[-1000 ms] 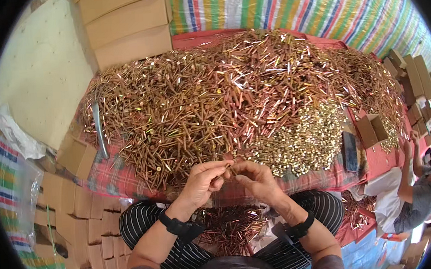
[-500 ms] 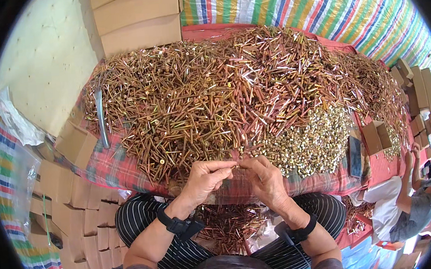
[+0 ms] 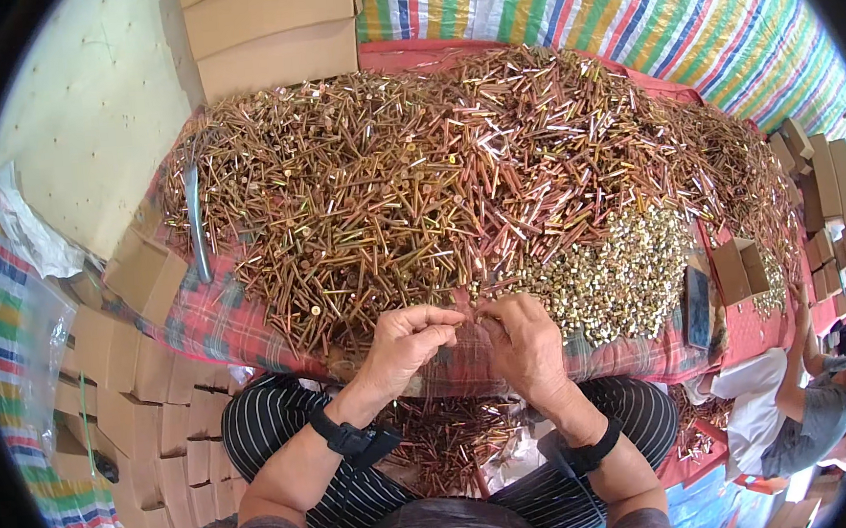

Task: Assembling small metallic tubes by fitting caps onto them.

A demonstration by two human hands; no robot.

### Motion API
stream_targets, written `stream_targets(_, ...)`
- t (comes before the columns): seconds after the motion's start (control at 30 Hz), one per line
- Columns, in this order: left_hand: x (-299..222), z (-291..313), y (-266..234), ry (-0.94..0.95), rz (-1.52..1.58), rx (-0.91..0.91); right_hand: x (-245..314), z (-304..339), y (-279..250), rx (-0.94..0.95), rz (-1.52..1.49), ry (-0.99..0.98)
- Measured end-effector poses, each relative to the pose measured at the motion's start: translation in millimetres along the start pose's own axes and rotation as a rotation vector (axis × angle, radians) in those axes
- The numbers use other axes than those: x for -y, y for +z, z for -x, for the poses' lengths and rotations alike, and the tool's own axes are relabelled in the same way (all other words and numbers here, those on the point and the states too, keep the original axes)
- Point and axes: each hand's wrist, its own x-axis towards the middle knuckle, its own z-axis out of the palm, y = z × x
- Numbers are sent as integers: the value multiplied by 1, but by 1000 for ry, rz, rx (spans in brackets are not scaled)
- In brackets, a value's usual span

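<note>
My left hand (image 3: pixel 411 341) is closed in a pinch over the front edge of a red plaid cloth (image 3: pixel 241 326). Whatever sits between its fingertips is too small to make out. Just to the right, my right hand (image 3: pixel 526 340) is also pinched, its fingertips a small gap from the left ones; what they hold is hidden. Beyond both hands spreads a wide heap of copper-coloured, thin metal rods (image 3: pixel 369 199), some with round flat heads. Nearest my right hand lies a pile of small shiny gold-coloured metal pieces (image 3: pixel 611 285).
A dark phone-like slab (image 3: pixel 698 308) and an open cardboard box (image 3: pixel 740 269) lie right of the gold pile. A curved metal bar (image 3: pixel 196 221) rests at the left. Cardboard boxes (image 3: pixel 159 420) stack at lower left. More rods (image 3: pixel 455 443) lie between my knees. Another person (image 3: pixel 814 413) works at far right.
My fingertips have drawn slightly apart, the right hand shifting a little to the right. The view has shifted slightly.
</note>
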Motion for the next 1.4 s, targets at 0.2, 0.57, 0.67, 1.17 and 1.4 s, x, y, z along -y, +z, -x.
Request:
stream_targets(0.2,11,-5,4,-130,147,-5,4,-3,12,-109,-1088,662)
stream_targets(0.57,15,-6,9,-57,92,-26,8,4,16,-157,-1222,691)
stream_targets(0.67,20,-8,6,-82,111,-22,3,12,23,-34,-1207,693)
stream_targets(1.17,17,-8,3,-121,204,-149,-23,10,47,154,375,40)
stream_targets(1.4,14,-7,2,-138,222,-146,-18,3,38,54,-89,262)
